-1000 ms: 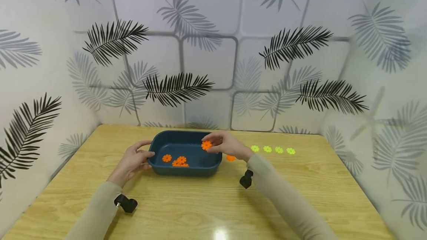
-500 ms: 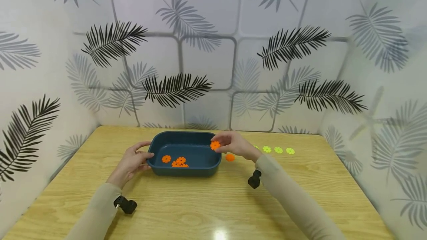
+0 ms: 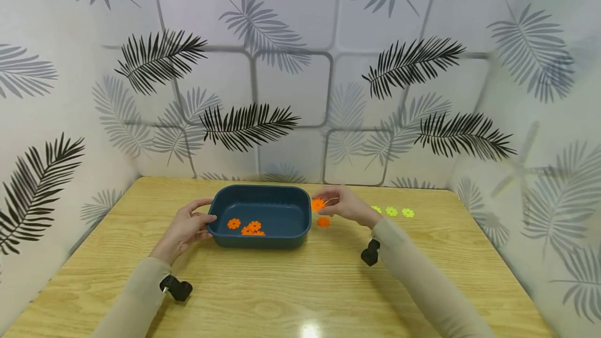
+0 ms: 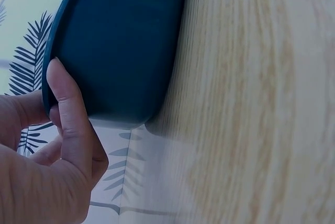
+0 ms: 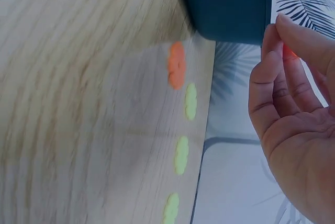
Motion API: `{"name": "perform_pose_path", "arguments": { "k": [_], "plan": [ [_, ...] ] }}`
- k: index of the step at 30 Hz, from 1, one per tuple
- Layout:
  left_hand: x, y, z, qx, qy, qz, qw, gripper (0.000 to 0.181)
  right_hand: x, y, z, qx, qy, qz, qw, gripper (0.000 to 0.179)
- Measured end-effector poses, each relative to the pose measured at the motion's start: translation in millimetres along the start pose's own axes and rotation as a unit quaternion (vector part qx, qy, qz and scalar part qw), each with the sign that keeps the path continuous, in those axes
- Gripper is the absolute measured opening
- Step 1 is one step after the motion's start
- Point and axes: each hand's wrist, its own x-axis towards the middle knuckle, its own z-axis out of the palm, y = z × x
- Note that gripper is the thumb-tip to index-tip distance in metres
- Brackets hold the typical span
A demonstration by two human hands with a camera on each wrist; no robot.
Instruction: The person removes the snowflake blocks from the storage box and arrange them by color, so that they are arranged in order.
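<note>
A dark blue rectangular bin [image 3: 258, 242] sits on the wooden table. My left hand [image 3: 184, 229] grips its left end, thumb over the rim, as the left wrist view also shows. Inside lie several orange flower-shaped plastic discs [image 3: 233, 224], some overlapping. Just off the bin's right rim, my right hand [image 3: 348, 206] pinches another orange flower disc [image 3: 317, 204] between thumb and fingers. In the right wrist view the fingers hide most of that piece. Below this hand, one more orange disc [image 5: 177, 66] lies flat on the table beside the bin.
Several yellow-green flower discs [image 3: 392, 211] lie in a row on the table to the right, partly behind my right wrist. The wooden tabletop [image 3: 263, 291] reaches back to a leaf-patterned wall covering [image 3: 291, 93], which also stands at both sides.
My right hand has moved right with the orange flower disc, from over the bin's right part to just outside its rim. My left hand and the bin have stayed put.
</note>
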Motion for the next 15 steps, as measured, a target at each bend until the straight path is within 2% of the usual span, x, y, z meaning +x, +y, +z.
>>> {"name": "perform_pose_path", "arguments": {
  "k": [9,15],
  "plan": [
    [0.1,1.0,1.5,0.003,0.001,0.005,1.0,0.061,-8.6,12.3,-11.7,-0.017,0.014,0.012,0.9997,0.038],
    [-2.1,4.2,3.2,0.004,-0.004,0.007,1.0,0.062,-15.8,18.5,-16.7,-0.037,0.004,0.024,0.999,0.041]
  ]
}}
